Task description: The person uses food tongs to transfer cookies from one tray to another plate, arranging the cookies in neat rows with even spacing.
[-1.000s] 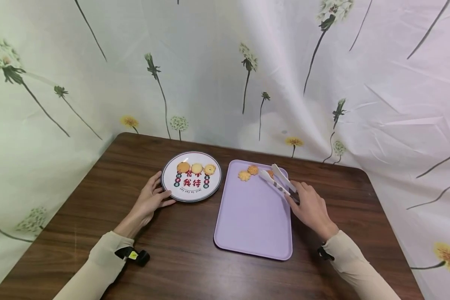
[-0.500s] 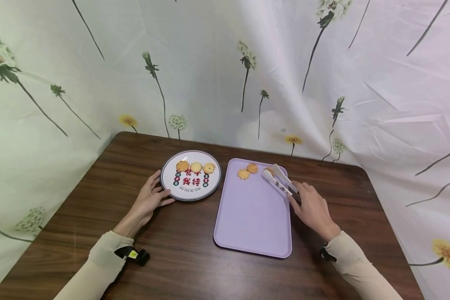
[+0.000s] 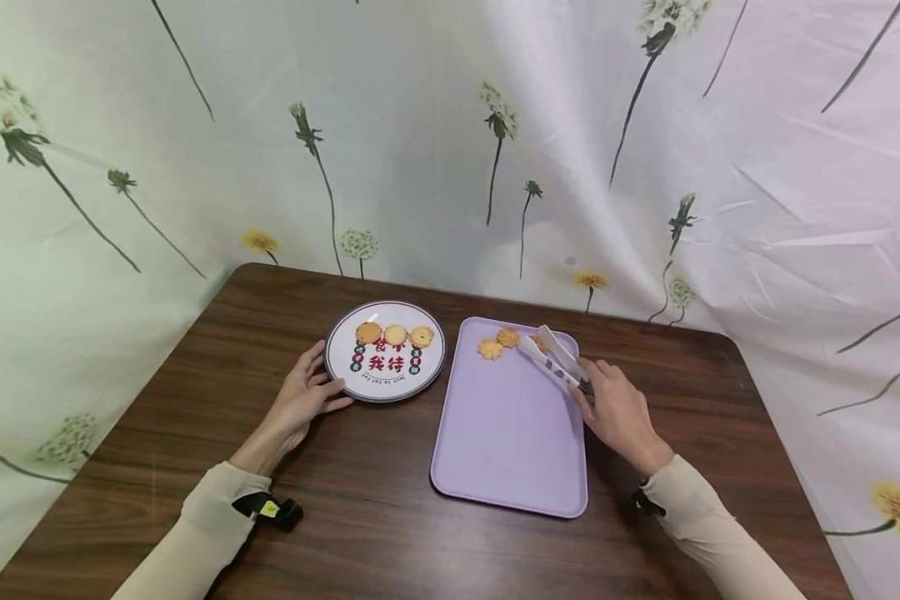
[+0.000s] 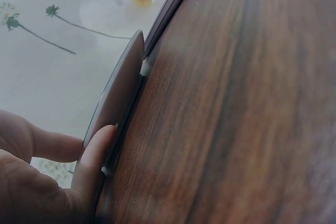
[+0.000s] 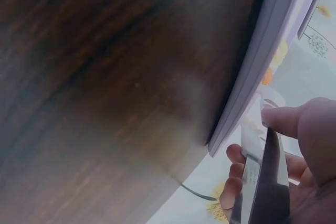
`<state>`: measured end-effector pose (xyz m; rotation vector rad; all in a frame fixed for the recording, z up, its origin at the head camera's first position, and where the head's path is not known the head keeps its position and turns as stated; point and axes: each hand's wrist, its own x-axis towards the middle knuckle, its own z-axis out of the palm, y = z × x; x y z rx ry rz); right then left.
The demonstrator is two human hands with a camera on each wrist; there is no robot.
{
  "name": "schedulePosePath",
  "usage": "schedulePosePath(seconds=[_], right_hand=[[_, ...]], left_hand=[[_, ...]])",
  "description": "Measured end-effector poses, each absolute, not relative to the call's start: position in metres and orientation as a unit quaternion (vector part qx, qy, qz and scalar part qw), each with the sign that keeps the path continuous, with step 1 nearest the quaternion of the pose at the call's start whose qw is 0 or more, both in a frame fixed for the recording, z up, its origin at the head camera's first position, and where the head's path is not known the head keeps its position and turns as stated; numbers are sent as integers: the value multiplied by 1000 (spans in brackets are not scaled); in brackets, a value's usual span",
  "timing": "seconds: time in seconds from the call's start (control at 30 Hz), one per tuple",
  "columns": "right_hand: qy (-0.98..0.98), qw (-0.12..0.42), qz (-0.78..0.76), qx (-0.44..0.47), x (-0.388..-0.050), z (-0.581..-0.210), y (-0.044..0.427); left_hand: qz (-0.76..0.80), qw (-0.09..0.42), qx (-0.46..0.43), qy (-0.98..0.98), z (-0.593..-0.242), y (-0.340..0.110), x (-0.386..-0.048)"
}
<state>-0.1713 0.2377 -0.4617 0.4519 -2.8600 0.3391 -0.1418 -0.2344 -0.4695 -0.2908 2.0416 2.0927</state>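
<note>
In the head view my left hand [image 3: 300,400] holds the near left rim of a round white plate [image 3: 431,363] with red lettering. On the plate lie a brown cookie [image 3: 369,333], a pale cookie [image 3: 396,335] and a ring-shaped cookie [image 3: 422,337] in a row. My right hand [image 3: 621,412] grips a pair of tongs [image 3: 547,362] over the far right corner of a purple tray [image 3: 506,433]. Between the tong tips sits a partly hidden cookie [image 3: 537,342]; whether they touch it I cannot tell. Left of them are a flower-shaped cookie [image 3: 490,349] and a swirled cookie [image 3: 507,337].
Plate and tray stand side by side on a dark wooden table [image 3: 360,508], a narrow gap between them. Behind the table's far edge hangs a pale curtain [image 3: 420,167] printed with dandelions. Each wrist wears a black strap, the left one [image 3: 270,508] with a yellow label.
The tongs' tips shift slightly right over the far right cookie, then back left around it. My left hand and the plate stay put. The head view sways slightly.
</note>
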Motion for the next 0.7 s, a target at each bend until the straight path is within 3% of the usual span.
schedulePosePath(seconds=[0.7], right_hand=[[-966,133,125,183,-169,-464,238]], left_hand=[[709,100,-97,691,-471,-235,-143]])
